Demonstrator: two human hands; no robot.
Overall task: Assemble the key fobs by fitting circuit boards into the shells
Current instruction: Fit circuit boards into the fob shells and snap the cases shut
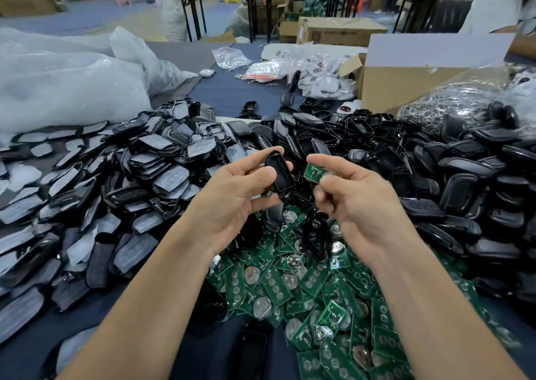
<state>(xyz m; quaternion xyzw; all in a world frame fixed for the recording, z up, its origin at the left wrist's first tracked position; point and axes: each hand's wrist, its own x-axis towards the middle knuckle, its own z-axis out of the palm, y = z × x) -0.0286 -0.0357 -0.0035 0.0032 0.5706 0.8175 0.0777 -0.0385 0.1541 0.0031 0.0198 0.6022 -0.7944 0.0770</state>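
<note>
My left hand (pixel 232 196) grips a black key fob shell (pixel 280 173), hollow side up, tilted toward the right. My right hand (pixel 356 196) pinches a small green circuit board (pixel 313 173) between thumb and fingers, a short gap to the right of the shell. Below both hands lies a heap of green circuit boards (pixel 313 292) with round coin-cell holders. A mound of empty black shells (pixel 406 153) spreads to the right and behind.
A pile of film-covered grey-faced fob parts (pixel 110 182) fills the left. Large clear plastic bags (pixel 66 80) sit far left, bagged white fobs (pixel 319 74) and an open cardboard box (pixel 406 80) at the back, a bag of metal key rings (pixel 464 101) at right.
</note>
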